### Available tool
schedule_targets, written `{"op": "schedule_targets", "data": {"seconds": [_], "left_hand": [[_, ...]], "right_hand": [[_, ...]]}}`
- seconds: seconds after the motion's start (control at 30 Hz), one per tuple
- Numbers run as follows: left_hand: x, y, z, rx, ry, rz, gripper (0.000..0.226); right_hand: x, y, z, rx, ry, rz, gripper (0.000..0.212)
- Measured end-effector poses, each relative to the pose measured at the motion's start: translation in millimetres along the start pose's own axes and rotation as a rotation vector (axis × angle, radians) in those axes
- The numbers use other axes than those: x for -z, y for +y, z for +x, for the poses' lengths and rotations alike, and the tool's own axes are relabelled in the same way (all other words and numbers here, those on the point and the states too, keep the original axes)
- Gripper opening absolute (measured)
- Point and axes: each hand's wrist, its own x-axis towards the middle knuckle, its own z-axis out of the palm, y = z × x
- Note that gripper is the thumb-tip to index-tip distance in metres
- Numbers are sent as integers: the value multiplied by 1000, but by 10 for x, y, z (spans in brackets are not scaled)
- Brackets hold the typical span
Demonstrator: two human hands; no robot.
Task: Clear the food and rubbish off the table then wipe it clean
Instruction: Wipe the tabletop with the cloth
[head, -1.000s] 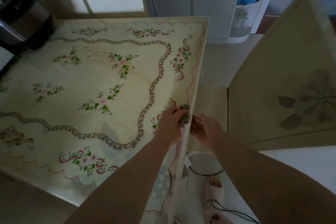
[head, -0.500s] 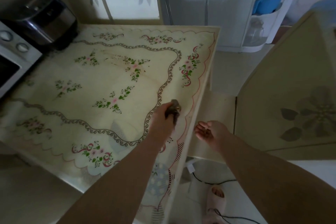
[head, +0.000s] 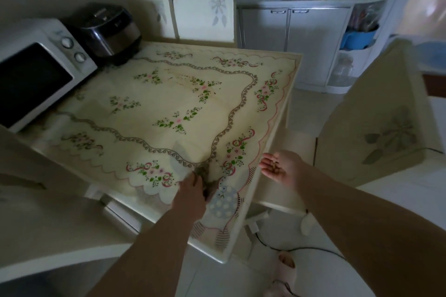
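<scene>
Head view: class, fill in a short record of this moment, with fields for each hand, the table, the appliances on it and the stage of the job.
left hand: on the table near its right edge, holding a dark cloth against the cover
right hand: just off the right edge, palm up and open, small brown crumbs in it
table: flowered cover, faint brownish marks towards the far side
appliances: microwave and rice cooker at the far left
stage: wiping, judging by the cloth

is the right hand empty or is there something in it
Not empty: the right hand is held palm up, fingers straight, with a few small dark bits lying on it.
</scene>
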Motion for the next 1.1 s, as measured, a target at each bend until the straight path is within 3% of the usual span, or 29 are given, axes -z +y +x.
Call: {"op": "schedule_targets", "data": {"seconds": [0.13,0.4,0.6,0.77,0.93,1.1], "left_hand": [[-68,58,-342,30,-75,-58,67],[-213,224,-638,104,-19,-194,72],[-224,266,-699,199,64,-115,69],[129,345,-480,249,214,-160,41],[536,427,-14,429,88,-432,42],[607,679,337,668,126,-573,38]], "right_hand": [[102,169,-346,26,-65,2,22],[355,210,-905,146,-36,-32,24],[305,149,-981,148,-63,-43,43],[220,-26,-888,125,-131,-109,36],[14,-262,-452,18,-195,-242,22],[-15,-612,64,-79,-258,-330,21]]}}
